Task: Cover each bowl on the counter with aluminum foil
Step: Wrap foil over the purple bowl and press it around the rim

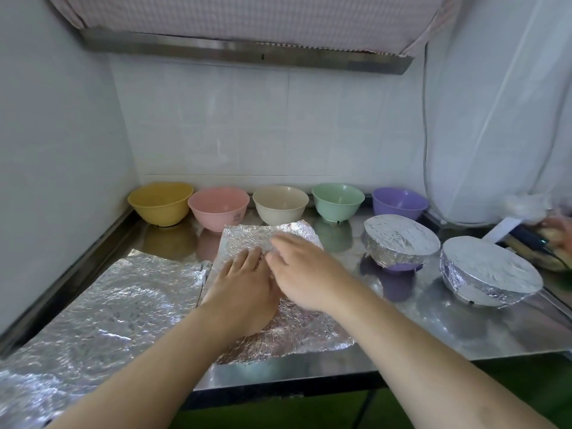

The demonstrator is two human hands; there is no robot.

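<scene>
Lying flat at the middle of the steel worktop, a crinkled foil sheet is being pressed down by two bare hands. The left hand is laid palm-down on the sheet, fingers spread and nothing gripped. The right hand is laid beside it, touching it, likewise open and flat, its fingertips blurred. The flat grip appears meant to smooth the sheet before a bowl is covered.

Just left of that sheet, a second foil sheet is spread out, reaching the near edge of the worktop, seemingly kept ready.

Behind the sheet, against the back wall, five bare bowls are lined up, from left to right: a yellow bowl, a pink bowl, a cream bowl, a green bowl and a purple bowl. None is covered yet.

To the right of the sheet, two finished bowls are set aside: a foil-covered purple bowl, tilted, and beyond it a second foil-covered bowl, wrapped tightly over rim and sides. At the far right edge, blurred objects cannot be identified.
</scene>
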